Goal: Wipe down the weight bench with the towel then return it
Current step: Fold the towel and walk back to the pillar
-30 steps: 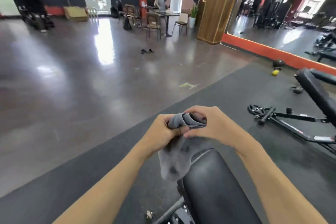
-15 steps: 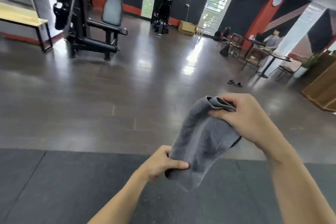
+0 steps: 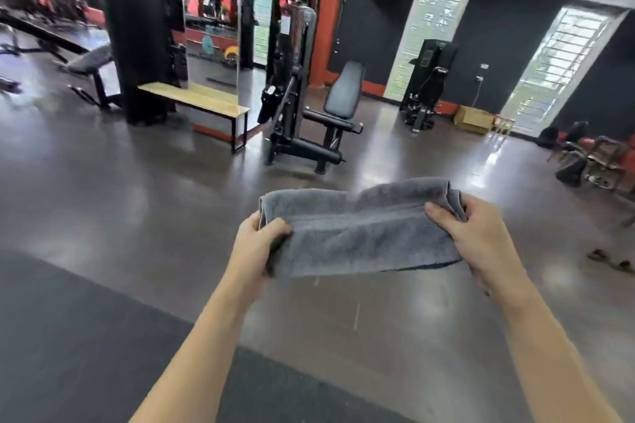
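A glossy dark brown floor (image 3: 120, 209) fills most of the view, with a dark grey rubber mat (image 3: 86, 347) covering its near left part. On the floor stand a black seated exercise machine (image 3: 309, 106), a wooden-topped bench (image 3: 196, 98) to its left, and a cardboard box (image 3: 474, 118) by the far wall.

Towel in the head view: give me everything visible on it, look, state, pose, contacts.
The grey terry-cloth towel is folded into a wide band with a flat woven stripe running along its length. It is held in the air at chest height, stretched roughly level between both hands above the glossy dark floor. The left hand pinches its left end in a closed grip; the right hand clamps the bunched right end, where layered edges show. The top edge dips mid-span. Nothing else touches it.
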Demonstrator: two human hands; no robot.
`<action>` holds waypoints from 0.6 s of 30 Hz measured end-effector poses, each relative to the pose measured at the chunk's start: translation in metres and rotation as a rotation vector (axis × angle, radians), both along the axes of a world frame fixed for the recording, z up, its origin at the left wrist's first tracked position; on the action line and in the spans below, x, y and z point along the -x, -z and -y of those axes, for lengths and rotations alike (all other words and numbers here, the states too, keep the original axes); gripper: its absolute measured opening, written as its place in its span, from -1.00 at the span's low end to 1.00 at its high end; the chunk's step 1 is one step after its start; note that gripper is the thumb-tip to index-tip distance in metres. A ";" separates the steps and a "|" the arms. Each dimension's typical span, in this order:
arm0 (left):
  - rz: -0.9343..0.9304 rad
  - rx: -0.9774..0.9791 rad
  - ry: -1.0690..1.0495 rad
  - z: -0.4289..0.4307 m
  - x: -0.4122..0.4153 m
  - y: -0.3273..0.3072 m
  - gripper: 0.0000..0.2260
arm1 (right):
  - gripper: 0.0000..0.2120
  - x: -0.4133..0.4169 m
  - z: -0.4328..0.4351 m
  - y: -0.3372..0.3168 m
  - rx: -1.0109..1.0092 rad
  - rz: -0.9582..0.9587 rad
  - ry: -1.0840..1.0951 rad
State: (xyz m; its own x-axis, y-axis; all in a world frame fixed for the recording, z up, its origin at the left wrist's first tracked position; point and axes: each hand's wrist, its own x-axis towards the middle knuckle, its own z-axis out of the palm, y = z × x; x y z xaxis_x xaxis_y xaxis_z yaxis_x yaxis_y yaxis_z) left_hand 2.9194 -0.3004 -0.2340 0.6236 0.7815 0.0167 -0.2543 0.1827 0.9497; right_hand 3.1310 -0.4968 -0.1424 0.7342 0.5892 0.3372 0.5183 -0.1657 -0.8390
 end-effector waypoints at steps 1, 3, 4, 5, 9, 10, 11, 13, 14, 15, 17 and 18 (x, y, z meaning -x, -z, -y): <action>-0.018 -0.048 -0.089 -0.020 0.009 -0.011 -0.85 | -0.95 0.002 -0.030 0.006 -0.007 -0.027 -0.033; -0.046 -0.129 -0.236 -0.064 0.025 -0.025 -0.85 | -0.99 0.006 -0.090 0.016 0.003 -0.047 -0.104; -0.072 -0.162 -0.294 -0.085 0.033 -0.027 -0.91 | -0.98 0.007 -0.120 0.021 0.010 -0.042 -0.141; -0.100 -0.187 -0.353 -0.107 0.040 -0.027 -0.96 | -0.95 0.007 -0.150 0.026 0.020 -0.036 -0.181; -0.156 -0.230 -0.514 -0.200 0.065 -0.014 -0.94 | -0.93 0.002 -0.279 0.051 0.041 -0.032 -0.365; -0.176 -0.256 -0.546 -0.220 0.069 -0.011 -0.96 | -0.96 0.001 -0.313 0.056 0.037 -0.031 -0.420; -0.198 -0.271 -0.585 -0.240 0.073 -0.008 -0.96 | -0.96 0.000 -0.348 0.060 0.037 -0.032 -0.473; -0.234 -0.294 -0.678 -0.281 0.083 -0.009 -0.93 | -0.92 0.005 -0.418 0.063 0.021 -0.065 -0.573; -0.248 -0.309 -0.725 -0.301 0.090 -0.012 -0.90 | -0.91 0.010 -0.451 0.063 0.012 -0.089 -0.612; -0.265 -0.318 -0.778 -0.320 0.097 -0.016 -0.89 | -0.91 0.018 -0.483 0.063 0.006 -0.112 -0.649; -0.302 -0.342 -0.893 -0.358 0.120 -0.023 -0.88 | -0.91 0.042 -0.548 0.062 -0.019 -0.143 -0.735; -0.308 -0.351 -0.955 -0.374 0.135 -0.025 -0.89 | -0.89 0.057 -0.578 0.060 -0.034 -0.145 -0.781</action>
